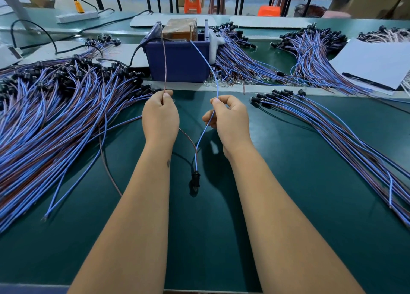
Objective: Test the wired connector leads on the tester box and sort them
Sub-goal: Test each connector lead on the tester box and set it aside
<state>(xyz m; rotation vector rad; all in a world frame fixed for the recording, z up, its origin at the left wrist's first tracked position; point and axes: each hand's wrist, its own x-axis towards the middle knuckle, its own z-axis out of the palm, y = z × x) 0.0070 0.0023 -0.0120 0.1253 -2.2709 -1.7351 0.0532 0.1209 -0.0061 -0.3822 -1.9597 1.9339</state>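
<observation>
left hand: fingers curled, thumb and forefinger pinching the brown wire; hand at about 11 o'clock from mat centre.
right hand: fingers curled, thumb and forefinger pinching the blue wire; at about 12 to 1 o'clock, apart from the left hand.
brown wire: runs from left-hand pinch up to the top rear of the tester box; below the hand it loops down toward 6 o'clock to the connector.
blue wire: runs from right-hand pinch up and left to the box's top edge; below the hand it drops to the connector.
wire tips: contact at the box too small to tell.
black connector: hangs between the forearms, at the joined end of both wires, just over the mat; touching or not, cannot tell.
tester box: blue bin at 12 o'clock, brown block inside, black cable leaving its left side.
big lead pile: 9 to 10 o'clock, blue and brown leads, black connectors at the far end.
small lead row: 2 to 3 o'clock, fanned on the mat, connectors toward the box.
far lead heaps: 1 o'clock, behind the box line.
white sheet: 2 o'clock, black pen on it.
green mat: under everything.
</observation>
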